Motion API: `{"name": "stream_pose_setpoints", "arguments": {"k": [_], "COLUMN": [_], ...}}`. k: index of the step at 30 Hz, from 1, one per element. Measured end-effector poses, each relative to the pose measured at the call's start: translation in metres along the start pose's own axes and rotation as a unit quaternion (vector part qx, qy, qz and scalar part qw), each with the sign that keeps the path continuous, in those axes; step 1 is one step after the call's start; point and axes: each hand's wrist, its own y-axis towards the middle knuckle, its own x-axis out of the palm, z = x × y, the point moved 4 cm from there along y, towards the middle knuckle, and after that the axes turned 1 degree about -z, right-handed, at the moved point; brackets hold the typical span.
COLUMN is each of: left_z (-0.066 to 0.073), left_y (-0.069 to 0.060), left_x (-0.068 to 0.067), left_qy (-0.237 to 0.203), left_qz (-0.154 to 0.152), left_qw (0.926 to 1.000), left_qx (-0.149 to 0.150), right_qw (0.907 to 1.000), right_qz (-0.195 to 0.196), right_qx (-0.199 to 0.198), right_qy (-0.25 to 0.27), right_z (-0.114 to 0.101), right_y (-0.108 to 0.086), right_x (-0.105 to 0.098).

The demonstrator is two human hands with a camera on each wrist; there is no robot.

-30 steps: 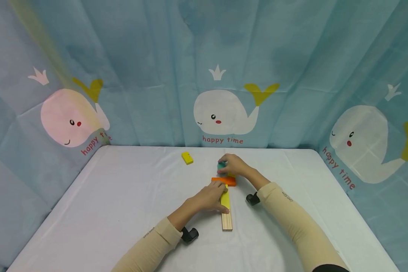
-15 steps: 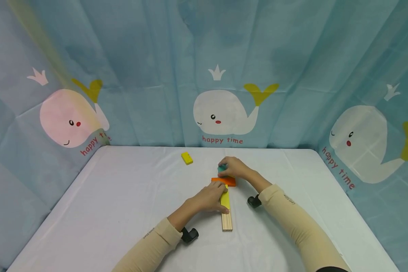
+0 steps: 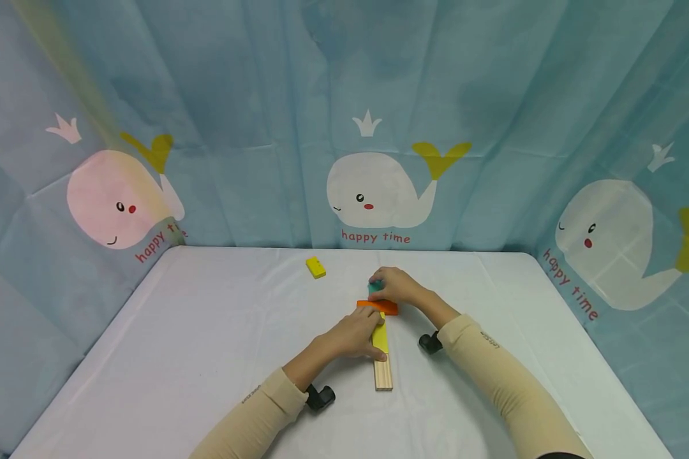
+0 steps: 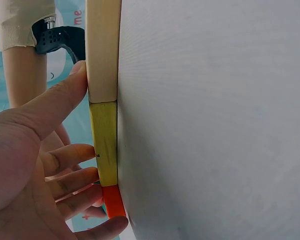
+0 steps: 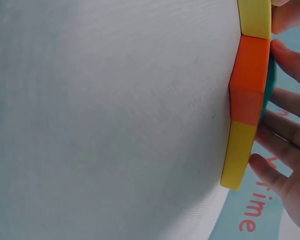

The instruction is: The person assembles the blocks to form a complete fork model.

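Note:
In the head view, blocks form a line: a plain wooden block [image 3: 383, 377] nearest, then a yellow block [image 3: 381, 336], then an orange block [image 3: 386, 306] set crosswise. My left hand [image 3: 347, 335] lies along this line. In the left wrist view its thumb touches the wooden block [image 4: 102, 55], and its extended fingers rest against the yellow block [image 4: 105, 150] and reach the orange one [image 4: 114, 201]. My right hand [image 3: 400, 285] holds a teal block [image 3: 374, 289] at the orange block's far side. Another yellow block [image 5: 237, 157] adjoins the orange one in the right wrist view.
A loose yellow block [image 3: 316, 268] lies near the back of the white-covered table [image 3: 207, 344]. Blue curtains [image 3: 264, 191] printed with whales stand behind and at both sides. A black wrist camera [image 3: 320, 398] sits under the left wrist.
My right hand has shifted slightly nearer with the teal block, toward the orange block. The yellow patch under that hand is now hidden in the head view. My left hand stays in place.

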Motion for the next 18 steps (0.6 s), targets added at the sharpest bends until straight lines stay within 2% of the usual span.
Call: {"name": "stream_pose_setpoints", "arguments": {"k": [7, 18], "left_z": [0.0010, -0.0002], "left_y": [-0.0014, 0.0007], "left_x": [-0.0004, 0.0010], "left_qy": [-0.005, 0.002], "left_qz": [0.000, -0.003], "left_qw": [1.0000, 1.0000], "left_qx": [0.001, 0.000], "right_qw": [0.9995, 0.9996], "right_qz": [-0.007, -0.006], "right_qx": [-0.024, -0.003], "right_qy": [-0.021, -0.026], "right_z": [-0.0022, -0.0027], "right_y": [-0.0023, -0.0020], "right_x": [-0.0014, -0.0009]}}
